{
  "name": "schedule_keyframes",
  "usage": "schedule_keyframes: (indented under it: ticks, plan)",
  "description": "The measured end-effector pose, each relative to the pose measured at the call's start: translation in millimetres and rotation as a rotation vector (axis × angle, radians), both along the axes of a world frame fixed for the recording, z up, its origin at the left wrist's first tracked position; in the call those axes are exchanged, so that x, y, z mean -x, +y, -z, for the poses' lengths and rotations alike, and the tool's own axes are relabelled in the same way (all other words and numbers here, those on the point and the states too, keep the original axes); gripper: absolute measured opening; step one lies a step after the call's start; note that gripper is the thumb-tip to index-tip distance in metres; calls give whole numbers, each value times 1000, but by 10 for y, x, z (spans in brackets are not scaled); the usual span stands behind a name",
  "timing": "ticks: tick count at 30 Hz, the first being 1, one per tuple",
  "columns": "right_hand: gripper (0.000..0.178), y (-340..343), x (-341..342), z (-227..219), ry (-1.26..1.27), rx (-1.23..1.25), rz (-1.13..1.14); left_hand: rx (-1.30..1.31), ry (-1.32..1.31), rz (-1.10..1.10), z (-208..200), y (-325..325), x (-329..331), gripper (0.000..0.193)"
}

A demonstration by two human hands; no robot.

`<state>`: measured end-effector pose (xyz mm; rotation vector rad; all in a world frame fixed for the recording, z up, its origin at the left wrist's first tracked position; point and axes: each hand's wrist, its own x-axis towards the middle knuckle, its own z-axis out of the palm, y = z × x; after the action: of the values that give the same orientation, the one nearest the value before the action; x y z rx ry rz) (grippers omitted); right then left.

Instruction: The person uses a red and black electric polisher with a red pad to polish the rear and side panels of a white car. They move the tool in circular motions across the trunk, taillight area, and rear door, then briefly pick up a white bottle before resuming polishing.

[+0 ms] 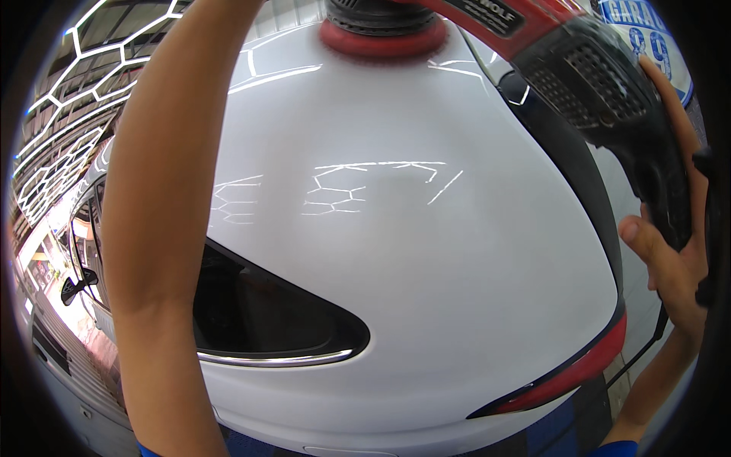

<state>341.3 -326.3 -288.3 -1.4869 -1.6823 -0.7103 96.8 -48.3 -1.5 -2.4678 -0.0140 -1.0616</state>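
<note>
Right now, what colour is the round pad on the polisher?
Red. The round pad shows in the head view.

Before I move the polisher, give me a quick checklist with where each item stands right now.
1. Right hand on the polisher: ok, wrapped around its rear handle.
2. Left hand's grip: cannot tell; only the left forearm shows, leaving the picture at the top.
3. Red pad flat on the white panel: cannot tell; its far side is hidden.
4. Cord clear of the pad: ok, it hangs below the handle.
5. Pad clear of the dark side window and tail light: ok, apart from both.
</note>
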Motion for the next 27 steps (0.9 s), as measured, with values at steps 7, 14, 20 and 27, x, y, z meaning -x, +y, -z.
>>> schedule_keyframes:
  ticks: [7, 14, 20, 27]
  plan:
    - [98, -141, 42, 52, 4, -26, 23, 173, -147, 9, 110, -130, -414, 71]
    - [96, 35, 517, -89, -36, -38, -21, 214, -78, 60, 117, 14, 386, 61]
    - [93, 342, 1144, -274, -188, -68, -141, 74, -144, -198, 120, 0, 1460, 32]
    - [100, 702, 1951, -488, -283, -70, -397, -215, -204, -263, 289, 101, 2559, 32]
